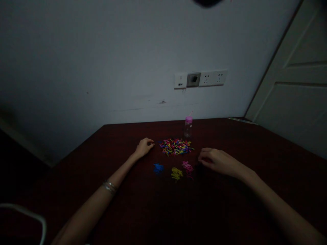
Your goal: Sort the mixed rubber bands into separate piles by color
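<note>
A heap of small, thin loops in mixed colours [176,147] lies on the dark red table [143,211]; whether they are clips or bands I cannot tell. In front of it sit three smaller piles: blue loops [158,168], yellow loops [176,173] and pink loops [187,167]. My left hand [144,147] rests left of the heap, thumb and forefinger apart, with nothing seen between them. To the right of the heap and the pink pile is my right hand [213,158], its fingers curled toward the thumb. Anything at those fingertips is too dark to make out.
Behind the heap stands a clear bottle with a pink lid [188,126]. Sockets and switches [200,79] are on the wall. A thin flat strip [242,120] lies at the table's back right, near a white door [293,92]. A pale cable [33,214] curves at lower left.
</note>
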Available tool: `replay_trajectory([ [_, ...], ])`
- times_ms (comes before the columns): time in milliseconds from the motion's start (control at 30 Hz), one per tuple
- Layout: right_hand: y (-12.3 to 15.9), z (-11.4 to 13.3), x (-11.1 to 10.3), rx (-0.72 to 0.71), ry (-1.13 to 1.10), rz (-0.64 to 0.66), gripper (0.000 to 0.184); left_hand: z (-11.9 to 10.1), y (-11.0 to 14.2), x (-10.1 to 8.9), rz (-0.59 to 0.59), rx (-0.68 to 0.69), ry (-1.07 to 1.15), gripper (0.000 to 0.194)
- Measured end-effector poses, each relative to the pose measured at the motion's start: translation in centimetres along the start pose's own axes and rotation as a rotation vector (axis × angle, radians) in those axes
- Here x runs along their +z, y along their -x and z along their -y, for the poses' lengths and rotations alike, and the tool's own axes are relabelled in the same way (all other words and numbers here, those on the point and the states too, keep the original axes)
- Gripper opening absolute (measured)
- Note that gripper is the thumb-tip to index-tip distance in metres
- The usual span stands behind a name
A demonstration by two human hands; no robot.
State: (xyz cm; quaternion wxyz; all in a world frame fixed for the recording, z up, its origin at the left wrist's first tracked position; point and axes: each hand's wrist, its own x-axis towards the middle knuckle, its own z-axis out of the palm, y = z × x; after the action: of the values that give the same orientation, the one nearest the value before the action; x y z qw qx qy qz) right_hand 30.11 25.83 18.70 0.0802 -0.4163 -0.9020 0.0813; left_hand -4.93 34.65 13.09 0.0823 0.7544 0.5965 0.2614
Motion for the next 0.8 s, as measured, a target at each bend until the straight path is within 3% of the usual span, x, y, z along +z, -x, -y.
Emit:
replay_trajectory([
  [300, -0.4, -0.3, 0.7, -0.013, 0.008, -0.007, 0.02, -0.6, -1.7, 0.5, 0.089, 0.092, -0.128, 0.026],
  [800, -0.4, -0.1, 1.0, -0.007, -0.003, -0.007, 0.02, -0.5, -1.9, 1.1, 0.017, 0.11, -0.033, 0.014],
])
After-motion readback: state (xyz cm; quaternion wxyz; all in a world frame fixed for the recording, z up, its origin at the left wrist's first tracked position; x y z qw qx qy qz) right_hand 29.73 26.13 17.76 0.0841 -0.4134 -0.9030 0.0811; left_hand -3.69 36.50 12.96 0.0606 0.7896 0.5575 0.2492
